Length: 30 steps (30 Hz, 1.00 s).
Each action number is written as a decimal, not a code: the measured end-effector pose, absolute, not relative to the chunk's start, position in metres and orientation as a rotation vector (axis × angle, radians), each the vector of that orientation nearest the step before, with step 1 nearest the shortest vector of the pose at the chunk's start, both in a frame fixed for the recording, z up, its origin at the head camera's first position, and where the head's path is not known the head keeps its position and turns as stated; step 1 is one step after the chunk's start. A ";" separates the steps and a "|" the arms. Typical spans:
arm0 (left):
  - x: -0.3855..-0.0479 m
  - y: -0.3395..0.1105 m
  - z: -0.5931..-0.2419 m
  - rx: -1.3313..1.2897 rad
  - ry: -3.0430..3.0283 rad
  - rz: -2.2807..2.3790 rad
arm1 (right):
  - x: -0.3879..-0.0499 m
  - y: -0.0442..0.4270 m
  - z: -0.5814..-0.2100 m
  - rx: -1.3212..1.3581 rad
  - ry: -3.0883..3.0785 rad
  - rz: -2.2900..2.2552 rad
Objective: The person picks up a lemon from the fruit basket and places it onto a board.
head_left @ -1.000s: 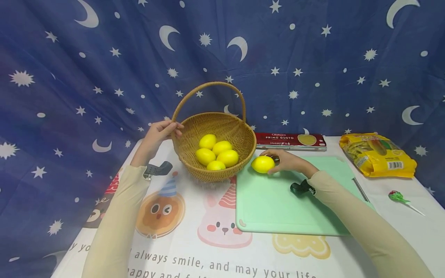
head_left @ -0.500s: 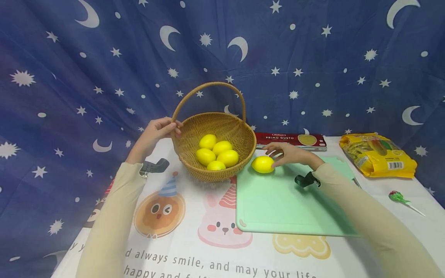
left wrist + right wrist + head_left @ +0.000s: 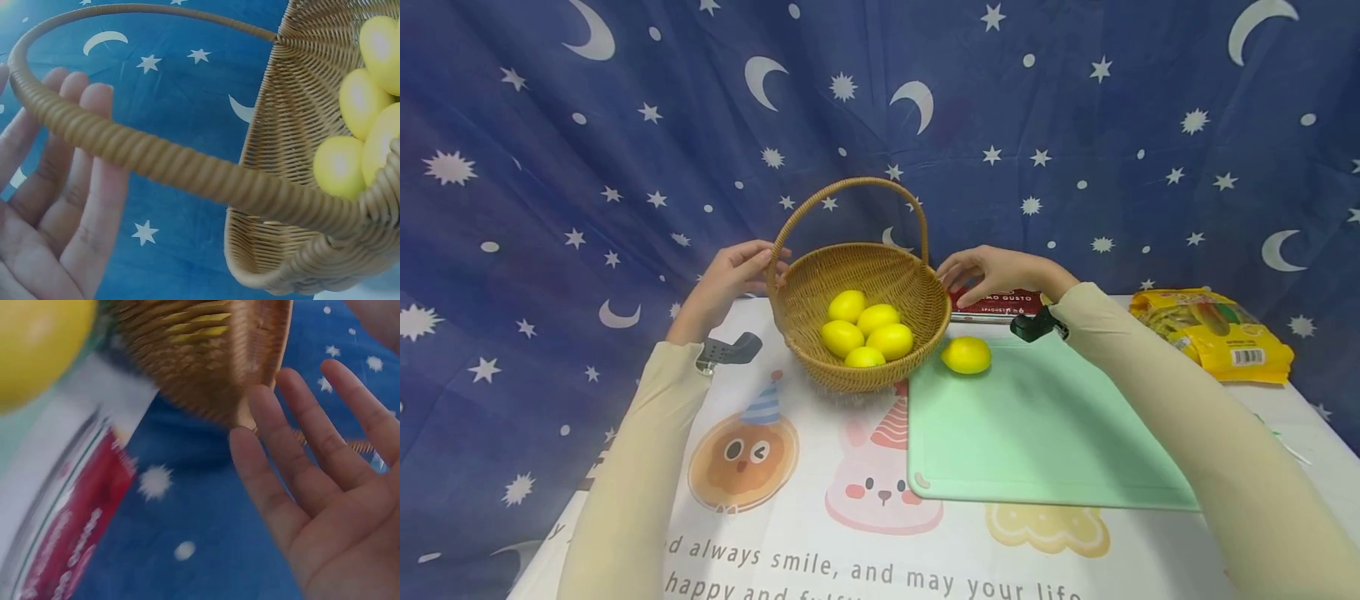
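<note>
A brown wicker basket (image 3: 880, 268) with a tall arched handle stands at the middle of the table. Several yellow lemons (image 3: 878, 318) lie inside it. My left hand (image 3: 726, 279) is at the basket's left side; in the left wrist view its fingers (image 3: 103, 181) extend behind the handle (image 3: 181, 165), loosely straight and not wrapped around it. My right hand (image 3: 1003, 273) is beside the basket's right rim, fingers spread, with nothing held; whether the fingertips touch the wicker is unclear. One lemon (image 3: 967, 356) rests on the green cutting board (image 3: 1045, 442), just right of the basket.
Behind the board lies a red spaghetti pack (image 3: 1000, 304), partly hidden by my right hand. A yellow food bag (image 3: 1225, 337) sits at the far right. My right sleeve mostly covers a lollipop (image 3: 1296, 450). A blue star-patterned curtain (image 3: 985, 108) hangs behind the table.
My right hand has left the lemon on the board and moved up and back to the basket's right side. The left hand's fingers have loosened at the handle. The basket has stayed in place.
</note>
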State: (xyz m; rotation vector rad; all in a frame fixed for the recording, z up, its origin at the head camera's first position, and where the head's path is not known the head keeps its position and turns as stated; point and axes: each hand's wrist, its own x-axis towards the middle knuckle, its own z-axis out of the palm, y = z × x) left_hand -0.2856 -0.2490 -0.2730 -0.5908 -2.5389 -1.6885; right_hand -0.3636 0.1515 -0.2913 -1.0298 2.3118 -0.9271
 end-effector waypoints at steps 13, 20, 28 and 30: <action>-0.289 -0.246 -0.260 -0.571 -2.648 -1.620 | -0.368 0.057 -0.288 -1.129 2.135 -0.656; -0.285 -0.247 -0.259 -0.457 -2.651 -1.487 | -0.367 0.021 -0.299 -1.177 2.024 -0.545; -0.284 -0.250 -0.267 -0.459 -2.600 -1.461 | -0.368 -0.002 -0.304 -1.179 2.016 -0.406; -0.284 -0.251 -0.267 -0.458 -2.594 -1.460 | -0.368 -0.005 -0.305 -1.172 2.022 -0.349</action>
